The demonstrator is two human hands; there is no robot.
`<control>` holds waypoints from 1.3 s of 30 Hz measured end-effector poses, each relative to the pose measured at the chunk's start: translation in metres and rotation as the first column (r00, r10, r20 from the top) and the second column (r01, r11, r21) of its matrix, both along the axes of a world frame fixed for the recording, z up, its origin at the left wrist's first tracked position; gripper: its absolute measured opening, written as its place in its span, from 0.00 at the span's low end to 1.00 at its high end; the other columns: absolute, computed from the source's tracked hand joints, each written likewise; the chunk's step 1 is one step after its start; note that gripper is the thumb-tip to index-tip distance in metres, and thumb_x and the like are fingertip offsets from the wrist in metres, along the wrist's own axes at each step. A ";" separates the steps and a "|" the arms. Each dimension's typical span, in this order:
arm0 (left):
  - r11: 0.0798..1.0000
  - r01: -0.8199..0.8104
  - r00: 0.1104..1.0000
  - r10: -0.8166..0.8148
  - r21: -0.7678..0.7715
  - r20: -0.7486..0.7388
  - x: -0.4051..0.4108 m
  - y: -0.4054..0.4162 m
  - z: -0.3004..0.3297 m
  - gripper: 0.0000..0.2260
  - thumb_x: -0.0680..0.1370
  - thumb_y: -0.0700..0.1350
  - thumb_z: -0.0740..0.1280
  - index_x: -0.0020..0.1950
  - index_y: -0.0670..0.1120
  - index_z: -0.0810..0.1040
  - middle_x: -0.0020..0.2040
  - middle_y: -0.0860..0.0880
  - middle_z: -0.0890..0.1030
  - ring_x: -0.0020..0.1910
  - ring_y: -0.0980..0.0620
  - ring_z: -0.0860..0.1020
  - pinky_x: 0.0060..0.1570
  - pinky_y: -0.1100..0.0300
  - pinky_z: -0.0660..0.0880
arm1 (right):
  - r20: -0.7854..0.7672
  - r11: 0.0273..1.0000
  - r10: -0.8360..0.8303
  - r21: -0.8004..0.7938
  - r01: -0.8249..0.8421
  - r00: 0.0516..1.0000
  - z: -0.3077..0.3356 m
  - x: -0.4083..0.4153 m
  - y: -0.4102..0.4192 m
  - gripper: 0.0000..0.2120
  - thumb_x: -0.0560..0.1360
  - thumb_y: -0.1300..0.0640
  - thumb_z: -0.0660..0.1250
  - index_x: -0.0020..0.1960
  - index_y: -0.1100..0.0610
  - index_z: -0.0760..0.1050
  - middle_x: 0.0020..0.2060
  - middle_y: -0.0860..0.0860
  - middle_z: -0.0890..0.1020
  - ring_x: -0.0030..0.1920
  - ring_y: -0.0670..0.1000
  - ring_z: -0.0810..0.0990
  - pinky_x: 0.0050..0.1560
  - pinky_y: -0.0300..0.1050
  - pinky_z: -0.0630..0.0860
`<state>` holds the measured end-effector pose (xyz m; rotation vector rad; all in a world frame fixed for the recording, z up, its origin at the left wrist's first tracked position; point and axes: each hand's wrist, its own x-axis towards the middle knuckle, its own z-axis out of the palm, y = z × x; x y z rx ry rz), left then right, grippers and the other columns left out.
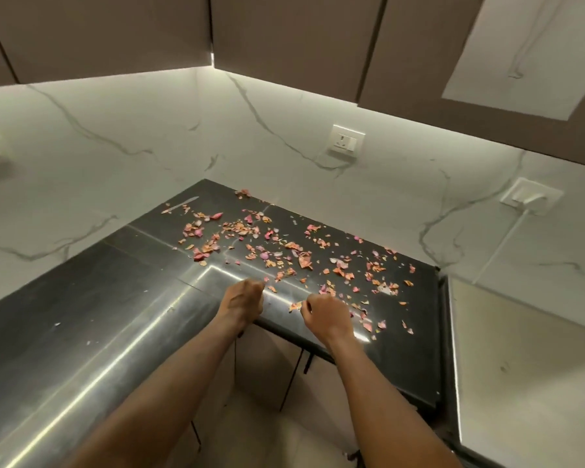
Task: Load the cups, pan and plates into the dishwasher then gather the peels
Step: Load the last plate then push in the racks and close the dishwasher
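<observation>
Black polished stone worktop (92, 298), L-shaped, fills the corner beneath white veined marble wall panels (122, 136) and brown matt upper cabinets (115, 32). At far left of the corner, a slim steel knife (180, 205) lies flat near the wall. Pink and orange papery onion peels (284, 251) are scattered over the right-hand run of the worktop, from the back corner to its front edge. The left hand (244, 300) is at the front edge, its fingers curled in a clenched grip; whether it holds peel cannot be told. Just to its right, the right hand (325, 315) is over the worktop edge with curled fingers, pinching a small orange peel fragment (295, 306) at its fingertips. A white wall socket (346, 142) sits above the peels; a second white socket with a plugged cord (531, 196) is farther right.
</observation>
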<state>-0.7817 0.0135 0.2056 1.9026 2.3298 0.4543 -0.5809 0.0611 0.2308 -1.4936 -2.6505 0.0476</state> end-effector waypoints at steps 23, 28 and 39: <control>0.832 -0.537 0.837 0.546 -0.139 0.033 -0.128 0.131 -0.040 0.11 0.78 0.43 0.60 0.49 0.44 0.82 0.48 0.42 0.84 0.48 0.41 0.82 0.48 0.51 0.77 | -0.093 0.902 0.346 -0.240 -0.358 0.934 -0.045 -0.191 0.211 0.17 0.81 0.47 0.60 0.41 0.54 0.80 0.37 0.54 0.84 0.37 0.56 0.83 0.41 0.52 0.82; 0.821 -0.548 0.828 0.560 -0.163 0.036 -0.166 0.165 -0.046 0.11 0.79 0.41 0.60 0.54 0.44 0.81 0.51 0.41 0.83 0.51 0.40 0.82 0.50 0.49 0.77 | -0.109 0.885 0.332 -0.306 -0.350 0.937 -0.064 -0.232 0.237 0.16 0.78 0.48 0.60 0.38 0.54 0.78 0.35 0.54 0.83 0.34 0.54 0.80 0.39 0.52 0.79; 0.793 -0.580 0.785 0.605 -0.185 0.134 -0.296 0.249 -0.079 0.08 0.79 0.40 0.62 0.49 0.42 0.81 0.46 0.41 0.83 0.45 0.40 0.82 0.44 0.50 0.77 | -0.069 0.830 0.292 -0.478 -0.288 0.954 -0.093 -0.339 0.289 0.13 0.80 0.53 0.63 0.62 0.52 0.79 0.54 0.53 0.84 0.53 0.54 0.83 0.54 0.49 0.80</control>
